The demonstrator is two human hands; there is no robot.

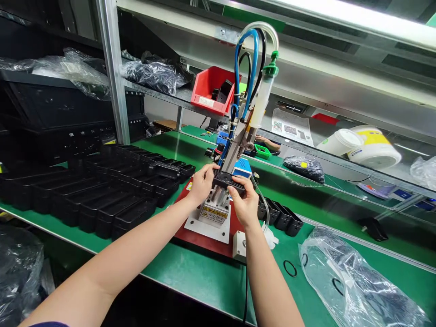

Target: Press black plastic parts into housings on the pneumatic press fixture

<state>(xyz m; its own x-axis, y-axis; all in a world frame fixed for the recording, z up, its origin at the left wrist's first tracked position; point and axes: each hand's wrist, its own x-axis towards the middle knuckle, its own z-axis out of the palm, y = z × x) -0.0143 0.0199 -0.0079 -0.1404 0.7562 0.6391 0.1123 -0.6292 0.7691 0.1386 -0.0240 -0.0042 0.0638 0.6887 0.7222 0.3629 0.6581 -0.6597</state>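
Note:
A black rectangular plastic part (225, 177) with a round recess is held between my two hands, under the tip of a dispensing machine (243, 141). My left hand (203, 182) is closed on its left end. My right hand (245, 200) grips the right end, thumb on the near side and fingers beyond. Below the part stands the machine's metal base block (214, 215), with a yellow warning label, on a dark red plate (213, 243). A syringe (262, 102) with a green cap rises above, joined to blue, black and clear tubes.
Rows of black plastic housings (102, 200) stand left on the green table (190, 281). More housings (281, 215) are right of the machine, near a white box (239, 245). Black rings (289, 268) and a clear bag (361, 281) lie right. A shelf above holds a red bin (211, 91).

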